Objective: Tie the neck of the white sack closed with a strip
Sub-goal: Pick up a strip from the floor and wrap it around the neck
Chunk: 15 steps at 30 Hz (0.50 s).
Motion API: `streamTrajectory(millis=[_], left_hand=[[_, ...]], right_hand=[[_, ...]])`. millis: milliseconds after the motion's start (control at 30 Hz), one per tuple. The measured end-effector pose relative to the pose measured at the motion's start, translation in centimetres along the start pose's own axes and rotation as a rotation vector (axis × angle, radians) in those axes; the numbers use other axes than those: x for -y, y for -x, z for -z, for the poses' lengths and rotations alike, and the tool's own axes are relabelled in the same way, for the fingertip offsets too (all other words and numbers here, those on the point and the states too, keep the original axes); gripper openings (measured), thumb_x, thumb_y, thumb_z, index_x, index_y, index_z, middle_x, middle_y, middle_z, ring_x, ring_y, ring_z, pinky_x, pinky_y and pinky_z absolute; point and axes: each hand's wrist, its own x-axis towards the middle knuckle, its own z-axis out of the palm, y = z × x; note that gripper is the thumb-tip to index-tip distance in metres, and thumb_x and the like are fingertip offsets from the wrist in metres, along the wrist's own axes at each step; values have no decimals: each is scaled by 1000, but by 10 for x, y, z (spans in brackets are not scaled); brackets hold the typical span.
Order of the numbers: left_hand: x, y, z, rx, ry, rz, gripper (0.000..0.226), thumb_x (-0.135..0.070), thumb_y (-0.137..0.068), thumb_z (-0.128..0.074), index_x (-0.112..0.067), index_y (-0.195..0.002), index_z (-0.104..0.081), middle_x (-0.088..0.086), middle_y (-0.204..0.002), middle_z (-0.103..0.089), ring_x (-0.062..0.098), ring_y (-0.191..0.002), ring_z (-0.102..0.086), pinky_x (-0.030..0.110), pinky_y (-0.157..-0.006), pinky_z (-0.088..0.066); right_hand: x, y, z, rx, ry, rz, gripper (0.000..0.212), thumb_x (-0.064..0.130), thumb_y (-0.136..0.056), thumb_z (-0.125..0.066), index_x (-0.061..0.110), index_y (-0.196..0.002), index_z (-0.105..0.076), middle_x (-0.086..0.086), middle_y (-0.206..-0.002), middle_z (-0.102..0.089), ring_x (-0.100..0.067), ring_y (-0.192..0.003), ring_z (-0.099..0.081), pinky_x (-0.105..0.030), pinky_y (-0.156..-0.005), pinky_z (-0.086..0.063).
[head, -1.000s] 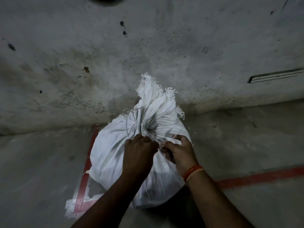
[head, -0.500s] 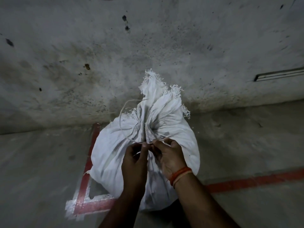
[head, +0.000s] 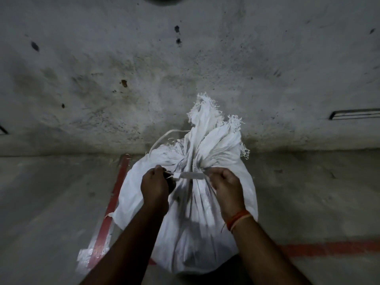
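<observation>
A full white sack (head: 197, 227) stands on the concrete floor against the wall, its frayed neck (head: 207, 138) gathered and pointing up. A white strip (head: 190, 175) runs taut across the front of the neck between my two hands. My left hand (head: 155, 187) grips the strip's left end, fist closed. At the right of the neck, my right hand (head: 227, 187), an orange thread band on its wrist, grips the other end. A loose loop of the strip (head: 162, 138) arcs up behind the sack's left shoulder.
A stained concrete wall (head: 144, 79) rises right behind the sack. Red painted lines (head: 115, 194) with white edging mark the floor left of the sack and to its right (head: 329, 248). A dark slot (head: 353, 114) sits in the wall at right.
My hands have moved apart from the middle of the neck, left hand going left and right hand going right, and the strip between them is now stretched straight.
</observation>
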Motion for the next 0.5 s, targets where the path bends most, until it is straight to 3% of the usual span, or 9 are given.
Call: streamTrajectory(millis=[100, 167, 267, 300, 367, 400, 500], left_hand=[[4, -22, 3, -45, -52, -50, 30, -14, -103, -46, 1, -83, -62, 18, -74, -61, 20, -50, -60, 22, -43, -48], [9, -32, 3, -55, -56, -58, 38, -21, -105, -43, -3, -77, -61, 16, -71, -59, 23, -53, -57, 25, -47, -47], [19, -42, 0, -4, -122, -107, 41, -25, -104, -44, -5, -72, -60, 18, -69, -59, 29, -62, -57, 33, -58, -48], [21, -44, -2, 23, -129, -109, 41, -26, -104, -45, -5, -72, -60, 17, -68, -58, 28, -63, -56, 35, -60, -48], [22, -45, -5, 81, -139, -103, 41, -27, -105, -45, -5, -74, -60, 15, -66, -57, 26, -60, -54, 35, -58, -51], [23, -46, -6, 109, -138, -94, 41, -27, -106, -45, -4, -76, -60, 14, -67, -57, 26, -59, -55, 35, -57, -54], [24, -48, -9, 173, -120, -57, 38, -27, -105, -47, -4, -79, -61, 14, -67, -56, 25, -58, -54, 39, -64, -55]], right_hand=[[4, -17, -10, -24, 155, 63, 21, 35, -74, -69, 18, -84, -76, 1, -86, -78, -21, -91, -71, -44, -90, -57], [7, -31, -22, -43, 106, 19, 33, 37, -69, -76, 10, -87, -71, -4, -81, -75, -22, -80, -70, -47, -84, -60], [3, -55, -38, -99, -308, -157, 90, 46, -38, -97, -1, -106, -59, -9, -81, -65, -21, -70, -64, -35, -67, -58], [0, -61, -39, -83, -405, -172, 85, 44, -38, -100, 1, -100, -61, -8, -81, -65, -21, -70, -63, -33, -67, -55], [2, -69, -45, -53, -465, -205, 47, 29, -53, -98, 6, -83, -70, -9, -77, -71, -20, -72, -67, -34, -71, -57], [3, -72, -49, -14, -462, -224, 40, 23, -58, -97, 5, -87, -76, -11, -85, -76, -22, -79, -72, -37, -78, -60], [3, -77, -52, 101, -408, -269, 47, 20, -63, -94, 4, -105, -78, -11, -102, -78, -20, -85, -74, -42, -90, -60]])
